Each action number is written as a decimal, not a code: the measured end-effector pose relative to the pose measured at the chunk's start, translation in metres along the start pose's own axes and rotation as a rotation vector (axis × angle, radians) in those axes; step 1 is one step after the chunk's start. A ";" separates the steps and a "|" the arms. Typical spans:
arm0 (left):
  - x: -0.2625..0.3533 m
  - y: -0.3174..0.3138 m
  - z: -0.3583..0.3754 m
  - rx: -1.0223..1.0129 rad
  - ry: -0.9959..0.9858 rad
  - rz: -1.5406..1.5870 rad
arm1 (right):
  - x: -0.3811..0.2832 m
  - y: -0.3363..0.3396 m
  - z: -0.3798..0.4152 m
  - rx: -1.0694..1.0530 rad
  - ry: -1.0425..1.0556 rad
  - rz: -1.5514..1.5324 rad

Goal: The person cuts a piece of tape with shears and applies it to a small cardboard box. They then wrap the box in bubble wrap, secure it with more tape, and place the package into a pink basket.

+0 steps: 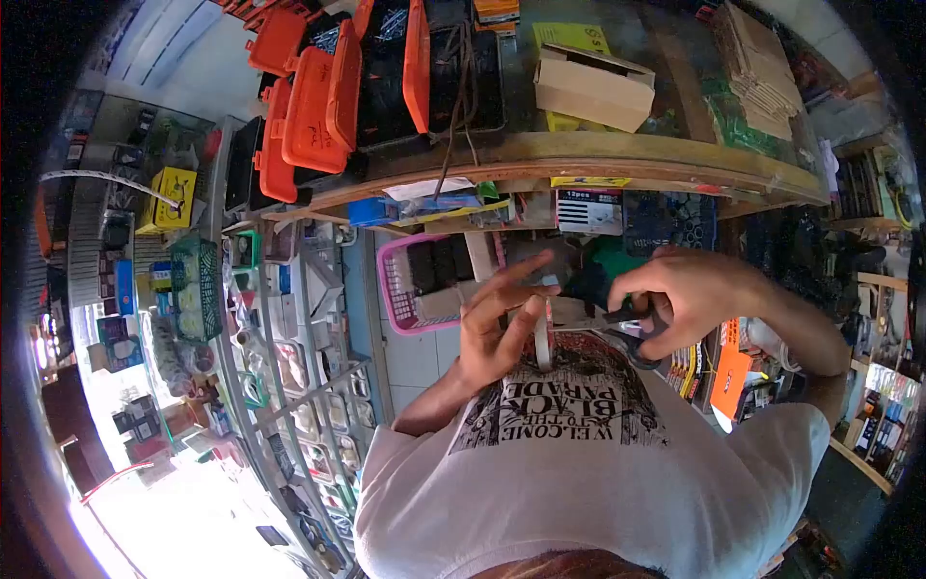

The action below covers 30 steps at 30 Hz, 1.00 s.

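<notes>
My left hand [497, 333] is raised in front of the printed white shirt [569, 463], thumb and fingers closed around a narrow roll of tape [543, 338]. Just to the right, my right hand [690, 299] grips black-handled scissors [644, 349], whose blades point left toward the tape. A light strip runs between the roll and the blades; its exact contact with them is unclear. Beyond both hands, an open cardboard box [590, 92] rests on the wooden-edged counter [579, 147].
Orange tool cases [316, 116] stand at the counter's back left. A pink basket [394, 289] with dark items sits below the counter edge. Metal racks with packaged goods [309, 405] line the left. Flattened cardboard [760, 68] is stacked at the upper right.
</notes>
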<state>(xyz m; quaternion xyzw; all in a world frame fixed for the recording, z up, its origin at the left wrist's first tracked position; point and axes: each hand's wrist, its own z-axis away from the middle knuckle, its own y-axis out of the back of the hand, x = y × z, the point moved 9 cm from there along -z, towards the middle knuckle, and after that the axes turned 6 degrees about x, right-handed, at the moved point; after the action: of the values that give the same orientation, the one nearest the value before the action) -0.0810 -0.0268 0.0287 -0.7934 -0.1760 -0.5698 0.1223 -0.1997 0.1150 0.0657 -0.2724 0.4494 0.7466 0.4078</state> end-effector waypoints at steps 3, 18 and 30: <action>0.003 -0.006 0.003 -0.023 0.105 0.064 | -0.004 -0.003 -0.003 -0.043 0.013 0.012; -0.005 0.002 0.010 -0.031 0.146 -0.029 | -0.016 -0.003 -0.020 -0.145 0.059 -0.043; -0.030 -0.002 0.024 -0.164 0.288 0.286 | -0.023 0.008 -0.014 0.014 0.127 0.134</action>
<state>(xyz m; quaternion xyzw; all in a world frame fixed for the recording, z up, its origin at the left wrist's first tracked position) -0.0702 -0.0196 -0.0073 -0.7279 0.0047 -0.6665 0.1610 -0.1937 0.0924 0.0809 -0.2858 0.4965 0.7504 0.3297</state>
